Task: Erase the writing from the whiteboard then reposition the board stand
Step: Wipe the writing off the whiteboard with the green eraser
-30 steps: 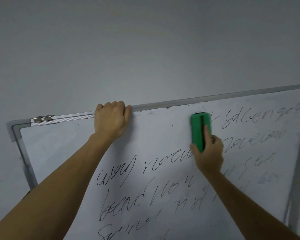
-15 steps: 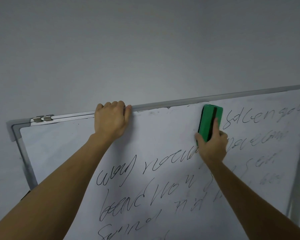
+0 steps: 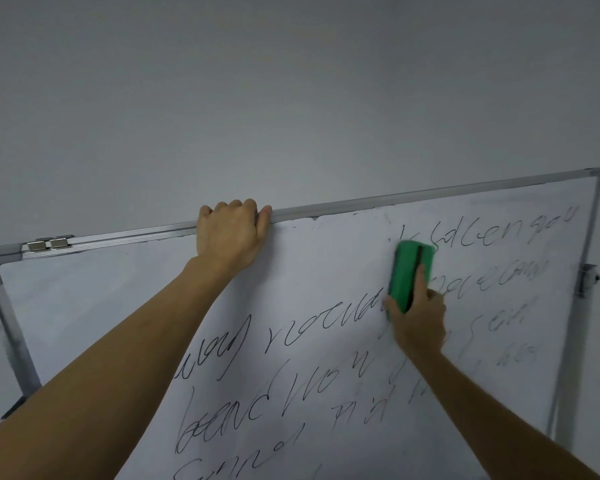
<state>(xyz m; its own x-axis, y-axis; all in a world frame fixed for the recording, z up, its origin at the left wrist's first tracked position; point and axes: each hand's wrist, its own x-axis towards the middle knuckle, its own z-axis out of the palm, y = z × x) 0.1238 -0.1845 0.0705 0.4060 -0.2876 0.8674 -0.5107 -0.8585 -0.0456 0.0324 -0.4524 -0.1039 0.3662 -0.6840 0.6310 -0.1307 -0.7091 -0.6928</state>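
Left fingers (image 3: 237,206) clasp the whiteboard frame (image 3: 430,195); right fingers (image 3: 420,279) grip the green eraser (image 3: 406,268).

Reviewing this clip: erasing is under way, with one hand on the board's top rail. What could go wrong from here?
1. Writing on the right looks faded and smeared, so the eraser in the right hand may leave ghost marks.
2. Bold lines lower down are not yet erased; repositioning the stand too soon would leave the erasing unfinished.
3. The left hand grips the top rail; if that grip slackens, wiping pressure might tip the whiteboard.
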